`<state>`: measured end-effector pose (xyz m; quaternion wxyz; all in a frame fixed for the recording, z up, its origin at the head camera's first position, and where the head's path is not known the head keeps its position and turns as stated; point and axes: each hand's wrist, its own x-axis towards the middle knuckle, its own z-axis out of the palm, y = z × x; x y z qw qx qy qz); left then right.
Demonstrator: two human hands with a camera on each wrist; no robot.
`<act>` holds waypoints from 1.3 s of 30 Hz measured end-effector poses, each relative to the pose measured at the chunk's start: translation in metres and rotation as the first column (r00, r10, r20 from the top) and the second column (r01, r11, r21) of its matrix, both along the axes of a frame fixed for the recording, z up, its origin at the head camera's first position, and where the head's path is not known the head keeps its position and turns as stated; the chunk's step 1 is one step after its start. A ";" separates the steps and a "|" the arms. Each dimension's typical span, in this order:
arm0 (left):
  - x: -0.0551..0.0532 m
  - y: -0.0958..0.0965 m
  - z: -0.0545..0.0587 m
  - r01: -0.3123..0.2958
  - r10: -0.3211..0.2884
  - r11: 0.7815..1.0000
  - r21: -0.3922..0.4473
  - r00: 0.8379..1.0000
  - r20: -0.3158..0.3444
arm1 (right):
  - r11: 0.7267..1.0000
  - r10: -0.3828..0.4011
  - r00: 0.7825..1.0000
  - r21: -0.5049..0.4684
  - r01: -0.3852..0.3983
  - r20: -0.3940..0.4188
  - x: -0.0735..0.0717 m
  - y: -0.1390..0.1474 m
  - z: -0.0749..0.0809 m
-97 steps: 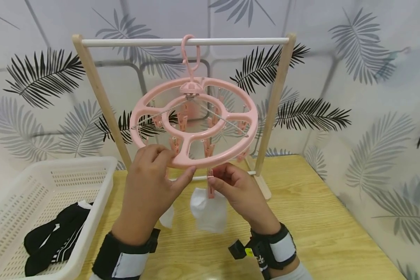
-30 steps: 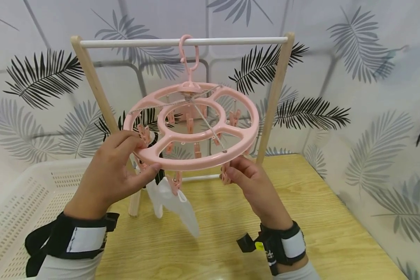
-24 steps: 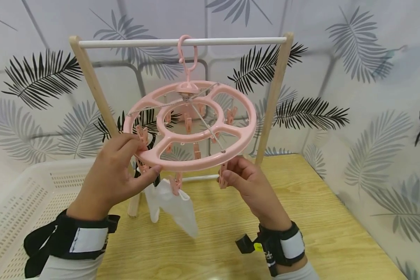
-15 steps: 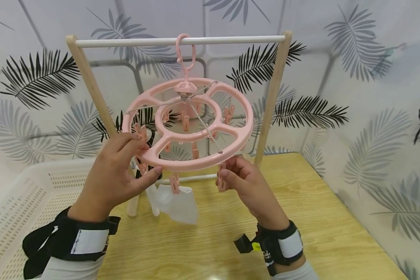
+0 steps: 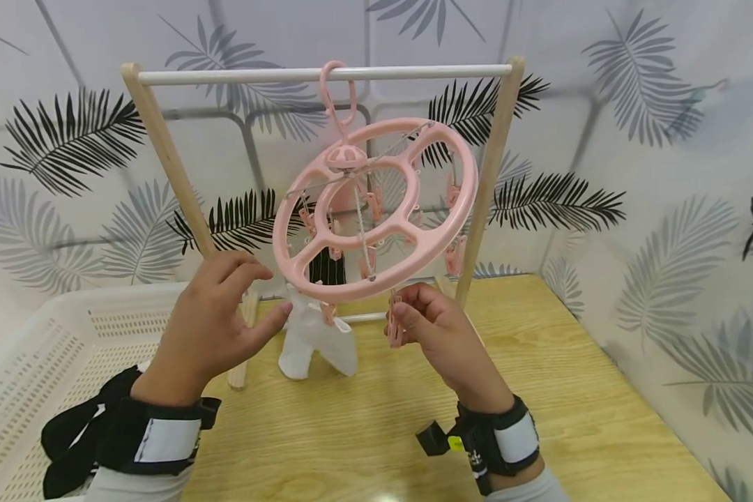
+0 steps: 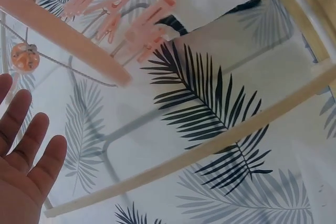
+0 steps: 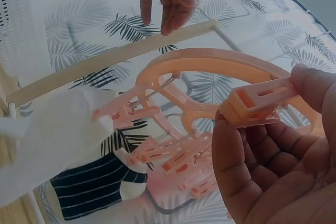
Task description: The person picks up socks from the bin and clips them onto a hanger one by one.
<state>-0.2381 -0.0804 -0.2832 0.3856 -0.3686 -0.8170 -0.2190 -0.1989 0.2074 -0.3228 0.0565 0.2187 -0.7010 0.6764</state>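
A pink round clip hanger [image 5: 351, 291] hangs tilted from a bar by its hook, with several pink clips dangling under it. My left hand [image 5: 210, 328] is beside the ring's left side, apart from it, fingers spread loosely; the left wrist view shows the fingers [image 6: 50, 156] holding nothing. At the ring's front right, my right hand [image 5: 442, 335] pinches a clothes peg [image 7: 262, 98] between thumb and fingers; no cloth is in it. White socks [image 5: 337, 348] hang from clips at the front left. A dark striped sock [image 7: 100, 184] hangs behind them.
The rack has wooden posts [image 5: 169, 160] and a white bar [image 5: 238, 77], standing on a wood-grain table [image 5: 351, 446]. At left a white perforated basket [image 5: 119, 294] holds black socks [image 5: 94, 418]. A leaf-patterned wall covering [image 5: 665, 230] is behind.
My left hand has let go of the ring, which has swung right and tilted more steeply. Earlier my right hand moved from a clip with a white sock to the bare peg it still pinches.
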 end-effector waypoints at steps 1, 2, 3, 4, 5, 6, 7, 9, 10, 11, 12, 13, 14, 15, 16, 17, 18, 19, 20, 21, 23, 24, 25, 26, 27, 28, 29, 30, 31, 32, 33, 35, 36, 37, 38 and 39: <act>0.000 -0.002 -0.001 -0.007 0.007 1.000 0.004 1.000 -0.001 | 1.000 0.000 1.000 0.002 0.000 -0.001 0.000 0.000 0.000; -0.001 -0.004 -0.003 -0.013 0.013 1.000 0.009 1.000 0.000 | 1.000 0.001 1.000 0.002 -0.001 -0.002 0.000 0.000 0.000; -0.002 -0.007 -0.005 -0.021 0.021 1.000 0.015 1.000 0.002 | 1.000 0.001 1.000 0.003 -0.001 -0.003 -0.001 0.000 0.000; -0.002 -0.009 -0.006 -0.028 0.028 0.999 0.022 1.000 0.005 | 1.000 0.002 1.000 0.003 -0.002 -0.004 -0.001 -0.001 0.000; -0.003 -0.011 -0.008 -0.037 0.036 0.999 0.034 0.999 0.007 | 1.000 0.002 1.000 0.003 -0.002 -0.004 -0.001 -0.001 0.000; -0.004 -0.014 -0.010 -0.045 0.045 0.998 0.046 0.999 0.013 | 1.000 0.002 1.000 0.002 -0.002 -0.004 -0.001 -0.001 0.001; -0.006 -0.017 -0.012 -0.055 0.054 0.997 0.061 0.998 0.019 | 1.000 0.002 1.000 0.001 -0.002 -0.005 -0.001 -0.001 0.001; -0.008 -0.022 -0.016 -0.083 0.080 0.992 0.096 0.996 0.041 | 1.000 0.002 1.000 0.000 -0.002 -0.006 -0.001 -0.001 0.001; -0.009 -0.025 -0.018 -0.105 0.099 0.988 0.117 0.994 0.056 | 1.000 0.001 1.000 -0.001 -0.001 -0.007 -0.001 -0.001 0.001; -0.010 -0.029 -0.019 -0.128 0.118 0.982 0.138 0.990 0.078 | 1.000 0.001 1.000 -0.002 -0.001 -0.009 -0.001 -0.002 0.001; -0.010 -0.032 -0.021 -0.155 0.140 0.975 0.156 0.984 0.107 | 1.000 0.002 1.000 -0.002 -0.002 -0.013 -0.001 -0.002 0.001; -0.009 -0.037 -0.022 -0.192 0.168 0.967 0.169 0.975 0.144 | 1.000 0.003 1.000 -0.002 -0.003 -0.014 -0.002 -0.002 0.001; -0.009 -0.041 -0.022 -0.231 0.197 0.956 0.182 0.962 0.187 | 1.000 0.004 1.000 0.000 -0.004 -0.016 -0.002 -0.002 0.001; -0.008 -0.046 -0.022 -0.268 0.221 0.944 0.192 0.947 0.233 | 1.000 0.003 1.000 0.000 -0.003 -0.018 -0.002 -0.003 0.001; -0.006 -0.051 -0.021 -0.308 0.248 0.932 0.192 0.927 0.281 | 1.000 0.003 1.000 0.002 -0.003 -0.020 -0.002 -0.003 0.001; -0.005 -0.056 -0.020 -0.345 0.273 0.919 0.192 0.907 0.322 | 1.000 0.003 1.000 0.002 -0.003 -0.023 -0.003 -0.003 0.001; -0.004 -0.061 -0.018 -0.384 0.301 0.905 0.183 0.882 0.363 | 1.000 0.002 1.000 0.004 -0.002 -0.025 -0.003 -0.004 0.001; -0.003 -0.066 -0.017 -0.415 0.323 0.893 0.174 0.860 0.394 | 1.000 0.001 1.000 0.006 -0.001 -0.027 -0.004 -0.004 0.001; -0.003 -0.070 -0.015 -0.437 0.338 0.884 0.167 0.844 0.417 | 1.000 -0.001 0.999 0.008 0.001 -0.033 -0.004 -0.005 0.001; -0.004 -0.075 -0.015 -0.454 0.352 0.878 0.151 0.827 0.439 | 1.000 -0.002 0.999 0.011 0.002 -0.036 -0.005 -0.005 0.001; -0.006 -0.084 -0.015 -0.478 0.381 0.871 0.108 0.798 0.467 | 1.000 -0.010 0.999 0.023 0.011 -0.038 -0.006 -0.005 0.001; -0.008 -0.088 -0.017 -0.482 0.390 0.872 0.084 0.788 0.477 | 0.999 -0.017 0.999 0.030 0.018 -0.037 -0.006 -0.005 0.001; -0.010 -0.092 -0.019 -0.479 0.397 0.876 0.059 0.784 0.478 | 0.999 -0.024 0.999 0.035 0.026 -0.035 -0.006 -0.005 0.001; -0.012 -0.096 -0.022 -0.480 0.409 0.877 0.028 0.774 0.484 | 0.999 -0.032 0.999 0.042 0.034 -0.032 -0.006 -0.004 0.001; -0.013 -0.100 -0.025 -0.481 0.421 0.877 -0.002 0.765 0.488 | 0.998 -0.038 0.999 0.045 0.039 -0.029 -0.006 -0.004 0.001; -0.015 -0.104 -0.029 -0.482 0.435 0.876 -0.033 0.756 0.489 | 0.998 -0.043 0.999 0.049 0.044 -0.025 -0.006 -0.004 0.000; -0.016 -0.108 -0.032 -0.484 0.448 0.873 -0.062 0.746 0.493 | 0.998 -0.046 0.999 0.049 0.047 -0.020 -0.006 -0.004 0.000; -0.018 -0.112 -0.035 -0.483 0.462 0.870 -0.094 0.736 0.495 | 0.998 -0.046 0.999 0.048 0.047 -0.018 -0.006 -0.004 -0.001; -0.019 -0.117 -0.038 -0.484 0.480 0.865 -0.131 0.722 0.498 | 0.998 -0.046 0.999 0.047 0.046 -0.017 -0.007 -0.004 -0.001; -0.021 -0.121 -0.040 -0.486 0.501 0.856 -0.175 0.700 0.509 | 0.998 -0.045 0.999 0.045 0.045 -0.016 -0.007 -0.005 -0.002; -0.023 -0.126 -0.043 -0.483 0.520 0.848 -0.218 0.685 0.510 | 0.998 -0.042 0.999 0.040 0.043 -0.017 -0.007 -0.005 -0.002; -0.027 -0.136 -0.048 -0.463 0.555 0.831 -0.309 0.649 0.520 | 0.999 -0.035 0.999 0.026 0.036 -0.016 -0.008 -0.006 -0.003; -0.029 -0.142 -0.051 -0.448 0.570 0.821 -0.353 0.634 0.523 | 0.999 -0.031 0.999 0.018 0.031 -0.018 -0.008 -0.006 -0.003; -0.031 -0.147 -0.053 -0.429 0.581 0.814 -0.393 0.621 0.526 | 1.000 -0.027 0.999 0.013 0.027 -0.018 -0.008 -0.007 -0.003; -0.034 -0.153 -0.055 -0.406 0.591 0.805 -0.432 0.605 0.534 | 1.000 -0.021 1.000 0.006 0.021 -0.018 -0.008 -0.007 -0.003; -0.036 -0.159 -0.057 -0.380 0.596 0.800 -0.465 0.593 0.542 | 1.000 -0.015 1.000 0.001 0.015 -0.019 -0.008 -0.007 -0.003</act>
